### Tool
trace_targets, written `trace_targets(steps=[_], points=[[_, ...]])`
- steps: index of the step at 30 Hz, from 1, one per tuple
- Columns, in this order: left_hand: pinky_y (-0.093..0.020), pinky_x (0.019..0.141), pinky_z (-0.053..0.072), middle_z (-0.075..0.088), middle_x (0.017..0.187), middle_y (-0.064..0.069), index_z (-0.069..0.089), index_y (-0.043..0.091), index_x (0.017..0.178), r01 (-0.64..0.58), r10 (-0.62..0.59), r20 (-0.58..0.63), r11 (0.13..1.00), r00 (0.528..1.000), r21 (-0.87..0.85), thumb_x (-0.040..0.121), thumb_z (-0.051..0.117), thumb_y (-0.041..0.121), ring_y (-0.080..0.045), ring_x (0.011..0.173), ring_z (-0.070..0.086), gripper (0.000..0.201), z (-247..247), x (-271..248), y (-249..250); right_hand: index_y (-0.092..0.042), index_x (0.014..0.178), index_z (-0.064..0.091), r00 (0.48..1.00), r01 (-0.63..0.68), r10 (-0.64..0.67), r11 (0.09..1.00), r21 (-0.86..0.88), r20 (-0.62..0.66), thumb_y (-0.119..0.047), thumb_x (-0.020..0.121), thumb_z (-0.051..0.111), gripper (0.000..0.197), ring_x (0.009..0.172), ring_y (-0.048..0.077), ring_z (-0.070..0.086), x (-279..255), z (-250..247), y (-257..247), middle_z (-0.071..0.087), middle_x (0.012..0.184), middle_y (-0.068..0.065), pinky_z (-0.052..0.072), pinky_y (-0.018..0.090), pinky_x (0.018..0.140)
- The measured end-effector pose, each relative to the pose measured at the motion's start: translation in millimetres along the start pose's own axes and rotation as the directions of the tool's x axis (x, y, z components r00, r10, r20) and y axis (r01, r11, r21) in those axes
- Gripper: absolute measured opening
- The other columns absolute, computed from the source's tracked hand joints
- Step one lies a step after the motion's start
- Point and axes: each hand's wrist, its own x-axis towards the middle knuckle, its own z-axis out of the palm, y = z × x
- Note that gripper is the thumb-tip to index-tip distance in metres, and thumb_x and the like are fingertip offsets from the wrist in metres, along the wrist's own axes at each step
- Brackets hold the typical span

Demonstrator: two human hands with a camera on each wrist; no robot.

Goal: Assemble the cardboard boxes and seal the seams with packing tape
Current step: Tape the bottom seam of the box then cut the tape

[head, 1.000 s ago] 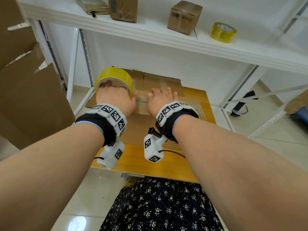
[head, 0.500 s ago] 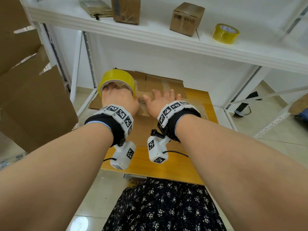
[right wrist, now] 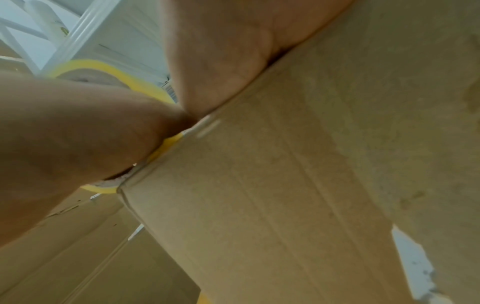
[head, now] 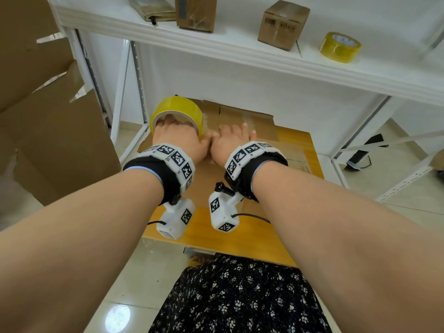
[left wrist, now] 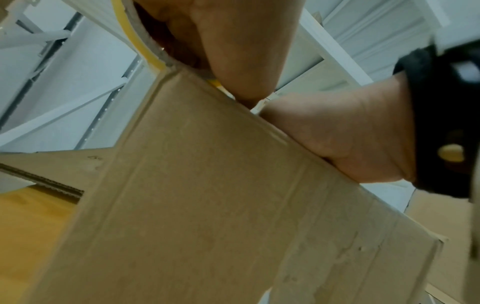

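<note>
A brown cardboard box (head: 242, 117) lies on the wooden table (head: 264, 246), its side panel filling the left wrist view (left wrist: 207, 205) and the right wrist view (right wrist: 285, 185). My left hand (head: 179, 140) has its fingers through the core of a yellow tape roll (head: 176, 108) and holds the roll against the box's top left edge (left wrist: 153, 59). My right hand (head: 231, 140) lies flat on the box top beside it, fingers straight. The two thumbs meet at the near edge of the box. The box top under both hands is hidden.
A white shelf (head: 240, 52) overhangs the table and carries two small boxes (head: 282, 25) and a second yellow tape roll (head: 340, 46). Large cardboard sheets (head: 48, 131) stand at the left. White shelf posts (head: 138, 75) flank the table.
My left hand with the tape roll has slid right toward my right hand, and the thumbs now touch. My right hand stays flat on the box.
</note>
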Motion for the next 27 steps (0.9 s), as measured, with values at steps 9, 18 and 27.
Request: trace_targets(steps=[9, 18, 27], points=[[-0.044, 0.102, 0.033, 0.065, 0.093, -0.016, 0.050, 0.012, 0.060, 0.033, -0.035, -0.014, 0.993, 0.999, -0.114, 0.092, 0.037, 0.055, -0.034, 0.105, 0.055, 0.055, 0, 4, -9, -0.027, 0.148, 0.036, 1.000, 0.006, -0.006, 1.000, -0.002, -0.003, -0.039, 0.103, 0.022, 0.048, 0.151, 0.027, 0.000, 0, 2, 1, 0.024, 0.160, 0.009, -0.004, 0.051, 0.121], [-0.035, 0.069, 0.049, 0.062, 0.063, -0.013, 0.059, 0.009, 0.056, 0.155, -0.149, 0.048, 0.970, 0.988, -0.186, 0.073, 0.019, 0.088, -0.029, 0.066, 0.061, 0.090, 17, -3, -30, -0.028, 0.148, 0.034, 1.000, 0.009, -0.009, 1.000, 0.001, 0.004, -0.039, 0.102, 0.021, 0.049, 0.151, 0.027, -0.001, 2, 3, 3, 0.024, 0.159, 0.009, -0.007, 0.050, 0.121], [-0.038, 0.075, 0.048, 0.060, 0.067, -0.009, 0.053, 0.015, 0.068, 0.188, -0.202, 0.051, 0.749, 0.978, -0.636, 0.093, 0.037, 0.064, -0.033, 0.076, 0.061, 0.057, 33, 2, -41, -0.027, 0.148, 0.032, 1.000, 0.021, -0.021, 1.000, -0.001, -0.003, -0.037, 0.101, 0.019, 0.050, 0.151, 0.028, 0.001, 1, 4, 3, 0.025, 0.159, 0.010, -0.006, 0.050, 0.121]])
